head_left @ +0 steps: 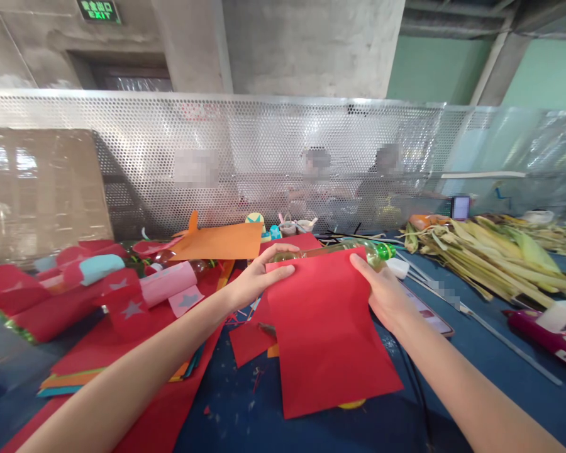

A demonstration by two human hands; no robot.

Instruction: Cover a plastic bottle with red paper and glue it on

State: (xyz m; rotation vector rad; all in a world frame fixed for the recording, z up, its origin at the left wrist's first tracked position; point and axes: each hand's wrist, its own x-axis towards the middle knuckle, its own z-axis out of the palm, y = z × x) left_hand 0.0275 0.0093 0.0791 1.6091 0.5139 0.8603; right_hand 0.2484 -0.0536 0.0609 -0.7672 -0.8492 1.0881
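A sheet of red paper (330, 340) hangs in front of me, its top edge held between my two hands. My left hand (257, 277) is closed on the upper left corner, thumb on the front. At the upper right corner my right hand (384, 286) pinches the sheet, its fingers partly hidden behind. Just behind the top edge lies a clear plastic bottle (351, 246) with a green cap (385, 251); whether the fingers also grip the bottle is hidden. Under the sheet's left side are red paper scraps (249, 343).
Left are red paper-covered bottle models (70, 296), stacked coloured paper (70, 377) and an orange sheet (221, 240). Right are a phone (429, 308), translucent sticks (514, 349), corn husks (490, 258) and a magenta tool (542, 333). A perforated metal screen (273, 126) stands behind.
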